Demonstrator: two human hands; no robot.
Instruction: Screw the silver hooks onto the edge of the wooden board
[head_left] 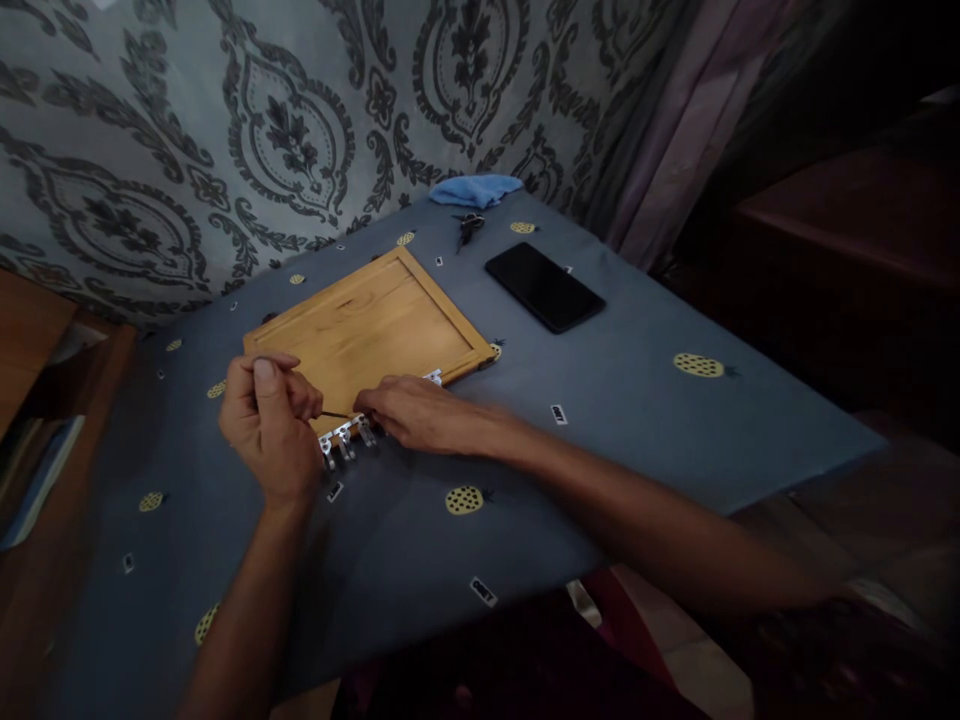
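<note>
A wooden board [367, 325] with a raised frame lies flat on the table. A metal strip with small hooks [346, 437] runs along its near edge. My left hand [268, 420] is closed around a thin dark tool [335, 414] whose tip points right, toward the strip. My right hand [411, 410] rests on the board's near edge with its fingers pinched down at the strip. What those fingers hold is too small to make out.
A black phone [545, 286] lies face up right of the board. Dark scissors [469, 227] and a blue cloth [475, 189] sit at the far edge by the patterned wall. The table carries a blue cloth with yellow motifs [660, 400]. Shelving stands at left [37, 430].
</note>
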